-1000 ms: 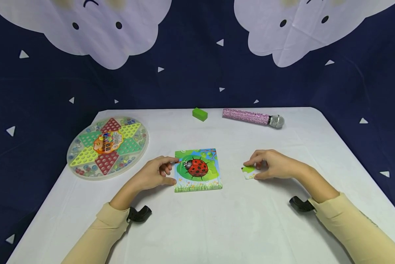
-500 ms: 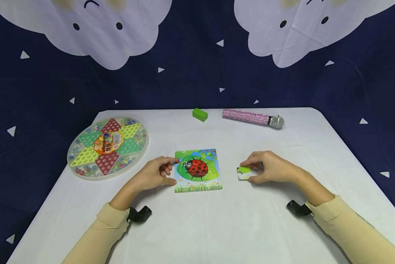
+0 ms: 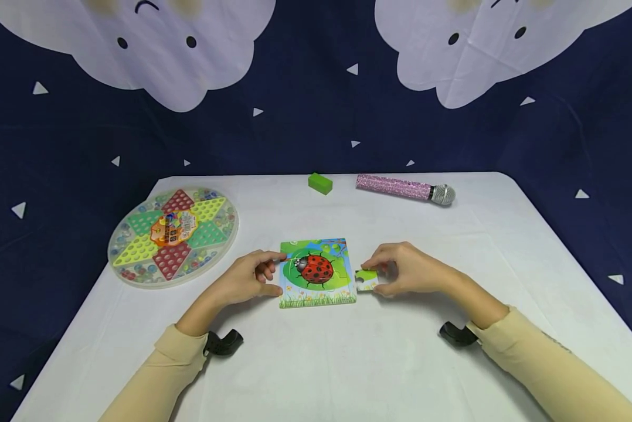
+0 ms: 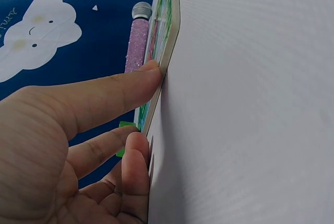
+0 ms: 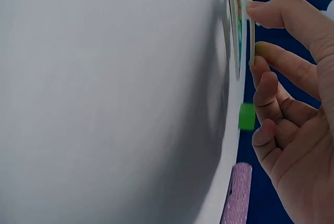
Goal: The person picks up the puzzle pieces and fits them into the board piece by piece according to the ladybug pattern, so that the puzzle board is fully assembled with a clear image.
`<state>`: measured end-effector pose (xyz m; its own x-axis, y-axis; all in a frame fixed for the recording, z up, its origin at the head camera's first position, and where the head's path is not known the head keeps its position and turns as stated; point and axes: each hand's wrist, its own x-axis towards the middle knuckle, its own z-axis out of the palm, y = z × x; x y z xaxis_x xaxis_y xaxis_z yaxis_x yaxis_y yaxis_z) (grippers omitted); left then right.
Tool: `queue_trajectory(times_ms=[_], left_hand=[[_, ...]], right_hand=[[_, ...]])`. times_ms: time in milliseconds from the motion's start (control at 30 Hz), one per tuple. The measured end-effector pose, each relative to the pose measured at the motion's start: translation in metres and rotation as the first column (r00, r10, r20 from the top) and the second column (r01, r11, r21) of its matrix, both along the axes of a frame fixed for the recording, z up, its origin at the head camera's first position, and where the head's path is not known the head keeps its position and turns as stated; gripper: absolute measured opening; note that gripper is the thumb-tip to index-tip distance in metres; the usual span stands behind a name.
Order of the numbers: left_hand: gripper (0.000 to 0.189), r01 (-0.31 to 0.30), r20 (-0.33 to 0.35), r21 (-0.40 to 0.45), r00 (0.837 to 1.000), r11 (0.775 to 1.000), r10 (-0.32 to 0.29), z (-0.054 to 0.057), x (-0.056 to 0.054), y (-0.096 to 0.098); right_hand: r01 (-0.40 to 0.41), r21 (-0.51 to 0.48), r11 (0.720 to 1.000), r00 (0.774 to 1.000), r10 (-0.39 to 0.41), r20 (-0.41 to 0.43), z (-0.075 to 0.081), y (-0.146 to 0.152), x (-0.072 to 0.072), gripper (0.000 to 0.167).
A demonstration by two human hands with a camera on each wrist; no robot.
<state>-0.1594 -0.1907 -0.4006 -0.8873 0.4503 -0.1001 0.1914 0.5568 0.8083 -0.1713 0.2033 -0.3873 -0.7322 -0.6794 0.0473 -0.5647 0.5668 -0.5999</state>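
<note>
A square jigsaw puzzle (image 3: pixel 316 298) with a red ladybug on green lies flat in mid-table in the head view. My left hand (image 3: pixel 242 278) rests at its left side, index fingertip and thumb tip touching that edge while the other fingers bend inward. The left wrist view shows the thumb (image 4: pixel 120 96) straight against the puzzle's pale side. Just right of the puzzle, my right hand (image 3: pixel 413 271) pinches a small green and white puzzle piece (image 3: pixel 367 281) by its edges between thumb and fingers. Seen edge-on in the right wrist view, the piece (image 5: pixel 252 38) is raised off the table.
A round marble game board (image 3: pixel 173 258) with coloured triangles lies at the left. Toward the back edge are a green block (image 3: pixel 320 183) and a pink glitter microphone (image 3: pixel 395 186). A dark blue curtain (image 3: pixel 316 76) with cloud prints hangs behind the white table (image 3: pixel 347 363).
My right hand has carried the puzzle piece leftward, from well right of the puzzle to close by its right edge. My left hand and the puzzle have stayed put.
</note>
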Motion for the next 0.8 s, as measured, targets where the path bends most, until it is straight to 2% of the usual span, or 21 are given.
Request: queue_trajectory(times_ms=[200, 567, 800], left_hand=[[0.072, -0.004, 0.003, -0.001, 1.0, 1.0, 0.004, 0.0, 0.0, 0.0], [0.072, -0.001, 0.002, 0.006, 1.0, 1.0, 0.001, 0.0, 0.0, -0.001], [0.071, 0.006, -0.004, 0.004, 1.0, 1.0, -0.006, -0.002, -0.002, -0.001]], right_hand=[[-0.041, -0.001, 0.999, 0.999, 0.041, -0.022, 0.0, -0.015, -0.001, 0.041], [-0.091, 0.04, 0.995, 0.996, 0.091, 0.008, 0.002, -0.038, -0.001, 0.037], [-0.125, 0.066, 0.99, 0.992, 0.126, 0.0, 0.002, -0.047, -0.001, 0.035]])
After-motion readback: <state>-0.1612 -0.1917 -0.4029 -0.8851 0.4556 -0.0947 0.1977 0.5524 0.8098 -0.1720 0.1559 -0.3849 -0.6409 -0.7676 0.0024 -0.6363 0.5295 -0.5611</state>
